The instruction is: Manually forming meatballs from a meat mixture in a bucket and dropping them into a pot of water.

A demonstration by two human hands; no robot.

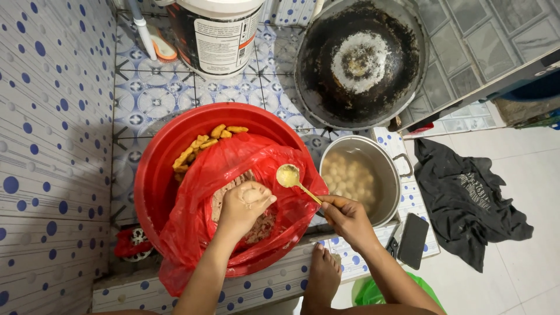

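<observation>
Pale minced paste (255, 194), squeezed up through the clenched left hand (242, 207) above the round red plastic basin (153, 175), awaits scooping by the gold metal spoon (289, 175) pinched in the right hand (347, 219); a ball is seemingly being shaped.

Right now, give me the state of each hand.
Left hand: closed around a lump of paste above the red bag.
Right hand: closed, holding a spoon.
</observation>
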